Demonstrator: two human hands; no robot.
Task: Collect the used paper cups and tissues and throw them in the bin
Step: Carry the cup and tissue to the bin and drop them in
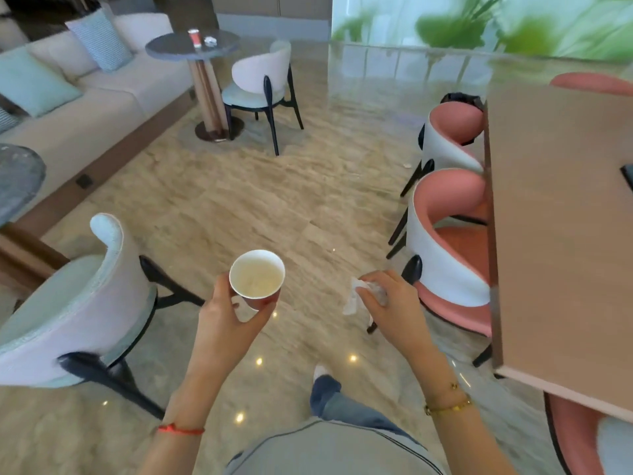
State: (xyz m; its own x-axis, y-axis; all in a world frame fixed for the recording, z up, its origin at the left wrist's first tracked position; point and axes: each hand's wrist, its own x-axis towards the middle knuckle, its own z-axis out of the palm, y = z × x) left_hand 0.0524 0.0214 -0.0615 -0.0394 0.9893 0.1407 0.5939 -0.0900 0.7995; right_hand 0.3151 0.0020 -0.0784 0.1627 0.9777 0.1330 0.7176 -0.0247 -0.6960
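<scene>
My left hand (227, 320) grips a red paper cup (257, 275) with a white inside, held upright above the floor. My right hand (388, 303) pinches a crumpled white tissue (356, 296) that hangs down from the fingers. Far off, a second red paper cup (194, 37) and a crumpled tissue (209, 40) sit on a round dark table (178, 48). A black bin (460, 97) with a bag liner shows behind the far pink chair. A small white scrap (407, 165) lies on the floor near that chair.
A long beige table (561, 234) runs along the right with pink chairs (448, 241) tucked in. A pale green chair (78, 303) stands at my left, another (260, 84) by the round table, and a sofa (85, 108) lines the left wall. Marble floor lies between.
</scene>
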